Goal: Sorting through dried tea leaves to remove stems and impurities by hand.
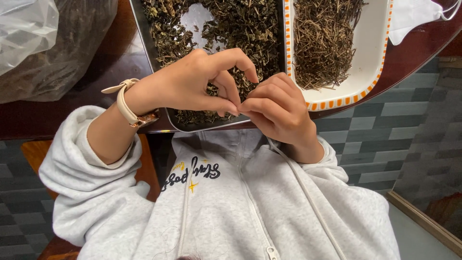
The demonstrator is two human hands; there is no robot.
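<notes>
Left hand: the left hand [192, 86] has thumb and forefinger pressed together at the tips, the other fingers arched above; whatever it nips is too small to make out, probably a bit of dried stalk or leaf.
Right hand: the right hand [276, 113] is curled, its fingertips [245, 107] meeting the left thumb tip, so both hands pinch at one spot; what lies between them cannot be told.
Pinch point: it hangs over the near rim of the metal tray [211, 126], just above the person's chest.
Dried leaves: the loose dark dried leaves [240, 29] fill the metal tray beyond the fingers, with a bare patch of metal showing far from the hands.
Sorted stems: a heap of thin brown stems [322, 38] lies in the white tray with orange-checked rim [337, 102], beyond and to the right of the right-hand knuckles.
Progress: judging by the two heaps, a fair pile of stems is already parted out, yet most of the leaf tray looks unpicked, so much seems left.
Packages: a clear plastic bag [53, 43] of dark dried matter sits far left of the left wrist; no label shows on it.
Other: a white face mask [414, 17] lies past the white tray; a cream-strapped wristwatch [132, 108] is on the left wrist.
</notes>
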